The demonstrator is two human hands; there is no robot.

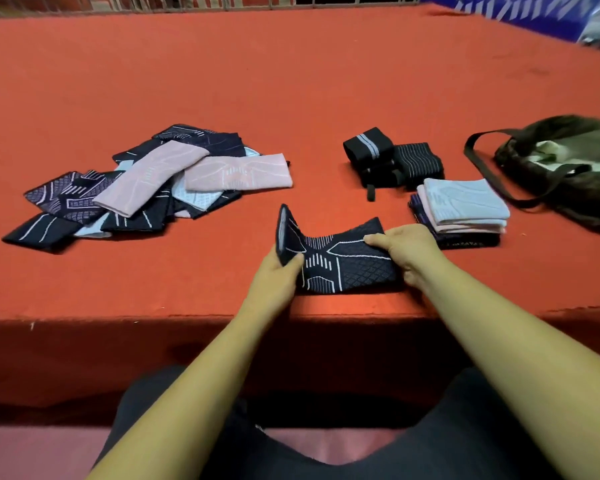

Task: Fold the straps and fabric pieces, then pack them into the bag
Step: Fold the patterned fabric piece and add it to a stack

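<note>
Left hand (278,277) fingers (297,261) are being pinched on the dark fabric piece (347,268) at its lifted end by the table's (291,81) near edge, the other end being gripped by the right hand (409,252), likely for folding.

A dark patterned piece (343,263) lies near the table's (291,81) front edge, its left end lifted upright. Left of it sprawls a loose pile (146,188) of dark, pink and pale-blue pieces. To the right are a neat folded stack (465,206), rolled black straps (392,157) behind it, and a dark bag (568,174) slumped farthest right.
</note>
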